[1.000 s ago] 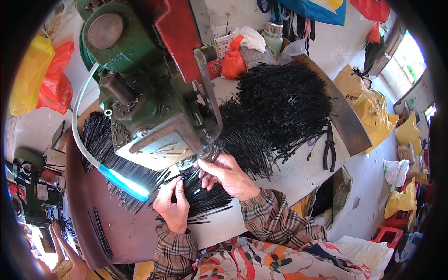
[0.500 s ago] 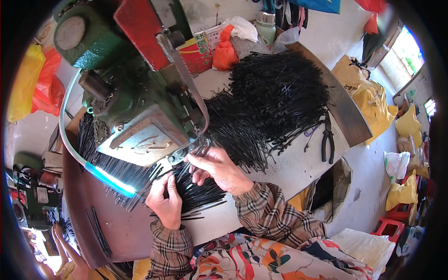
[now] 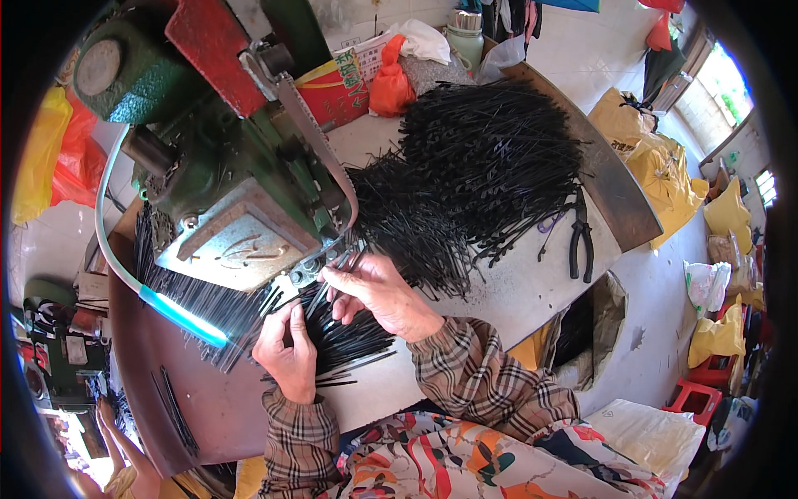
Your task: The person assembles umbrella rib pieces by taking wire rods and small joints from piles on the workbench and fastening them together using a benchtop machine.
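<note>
My left hand (image 3: 287,353) is closed in a pinch just below the tool head (image 3: 306,273) of a green press (image 3: 237,162). A thin black rod (image 3: 268,304) shows at its fingertips, partly lost among others. To its right my right hand (image 3: 384,298) pinches one or more thin dark rods (image 3: 359,256) between thumb and fingers, close beside the tool head. Loose black rods (image 3: 357,343) lie beneath both hands on the pale tabletop (image 3: 386,374). More rods (image 3: 187,287) spread left under the press. How the rod ends meet the tool is hidden.
A large heap of black rods (image 3: 495,162) covers the table's far side. Black-handled pliers (image 3: 581,241) lie to its right, by a raised brown board (image 3: 619,183). A lit tube lamp (image 3: 183,316) curves round the press's left. Yellow sacks (image 3: 661,187) stand on the right floor.
The view has shifted slightly, so the press and table sit a little further left and up. Both hands stay pinched at the tool head, with only small finger movement.
</note>
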{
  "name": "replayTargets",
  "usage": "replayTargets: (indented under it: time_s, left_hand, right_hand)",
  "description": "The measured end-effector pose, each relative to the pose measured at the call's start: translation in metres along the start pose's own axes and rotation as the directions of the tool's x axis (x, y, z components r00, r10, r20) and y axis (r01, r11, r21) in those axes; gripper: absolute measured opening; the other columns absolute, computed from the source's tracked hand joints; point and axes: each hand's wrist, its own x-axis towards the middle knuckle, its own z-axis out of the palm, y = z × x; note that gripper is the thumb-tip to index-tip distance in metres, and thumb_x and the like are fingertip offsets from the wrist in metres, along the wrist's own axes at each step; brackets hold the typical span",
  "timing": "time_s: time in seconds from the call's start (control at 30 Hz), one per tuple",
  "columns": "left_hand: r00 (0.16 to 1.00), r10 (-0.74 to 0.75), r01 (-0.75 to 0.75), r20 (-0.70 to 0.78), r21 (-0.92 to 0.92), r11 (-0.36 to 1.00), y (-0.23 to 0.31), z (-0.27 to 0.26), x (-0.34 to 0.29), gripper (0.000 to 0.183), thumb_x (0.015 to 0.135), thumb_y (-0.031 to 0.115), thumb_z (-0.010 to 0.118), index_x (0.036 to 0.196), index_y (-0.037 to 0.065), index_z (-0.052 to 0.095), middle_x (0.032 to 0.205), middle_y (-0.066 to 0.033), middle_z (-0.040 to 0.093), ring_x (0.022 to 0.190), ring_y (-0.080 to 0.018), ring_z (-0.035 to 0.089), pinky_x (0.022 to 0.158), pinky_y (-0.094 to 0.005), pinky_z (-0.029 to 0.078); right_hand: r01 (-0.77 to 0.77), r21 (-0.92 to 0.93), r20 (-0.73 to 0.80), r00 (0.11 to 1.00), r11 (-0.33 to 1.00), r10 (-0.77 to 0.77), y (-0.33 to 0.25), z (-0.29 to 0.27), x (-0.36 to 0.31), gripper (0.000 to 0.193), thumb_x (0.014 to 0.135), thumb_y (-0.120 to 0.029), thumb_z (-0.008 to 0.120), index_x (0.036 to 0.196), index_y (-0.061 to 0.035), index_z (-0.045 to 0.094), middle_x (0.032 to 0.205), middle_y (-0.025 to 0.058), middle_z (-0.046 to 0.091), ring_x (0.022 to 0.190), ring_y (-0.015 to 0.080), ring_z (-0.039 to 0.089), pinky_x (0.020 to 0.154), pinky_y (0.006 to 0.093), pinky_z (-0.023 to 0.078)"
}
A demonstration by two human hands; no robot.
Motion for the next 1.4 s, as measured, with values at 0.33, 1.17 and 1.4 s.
replayTargets:
  time_s: [0.33, 1.17, 1.4]
  left_hand:
    - [0.999, 0.036, -0.036, -0.037, -0.006, 0.999, 0.001, 0.002, 0.001, 0.008, 0.086, -0.001, 0.066, 0.093, -0.003, 0.068, 0.081, -0.012, 0.068, 0.071, -0.0184, 0.065, 0.068, -0.0274, 0.05]
    - [0.996, 0.041, -0.037, 0.08, -0.047, 0.998, 0.0, -0.008, 0.007, 0.009, 0.082, 0.001, 0.068, 0.091, -0.001, 0.07, 0.075, -0.0114, 0.065, 0.064, -0.0192, 0.061, 0.062, -0.028, 0.048]
    - [0.978, -0.117, 0.145, 0.174, -0.155, 0.977, -0.006, -0.011, 0.004, 0.014, 0.081, 0.005, 0.069, 0.094, 0.0, 0.071, 0.078, -0.0105, 0.067, 0.067, -0.0159, 0.063, 0.064, -0.0267, 0.049]
  right_hand:
    - [-0.02, -0.011, 0.016, 1.0, 1.0, 0.02, 0.002, -0.001, 0.001, 0.03, 0.096, -0.027, 0.059, 0.106, 0.0011, 0.059, 0.082, 0.0036, 0.06, 0.066, 0.0092, 0.063, 0.057, 0.0203, 0.052]
    - [0.029, -0.014, -0.111, 0.993, 0.999, -0.031, 0.001, 0.003, 0.004, 0.026, 0.095, -0.024, 0.061, 0.103, 0.0009, 0.061, 0.081, 0.0048, 0.062, 0.063, 0.0109, 0.063, 0.054, 0.0208, 0.052]
    - [0.057, -0.039, -0.1, 0.993, 0.998, -0.061, 0.007, -0.006, 0.004, 0.026, 0.096, -0.022, 0.059, 0.107, 0.0023, 0.059, 0.082, 0.0054, 0.061, 0.068, 0.0123, 0.064, 0.057, 0.0199, 0.053]
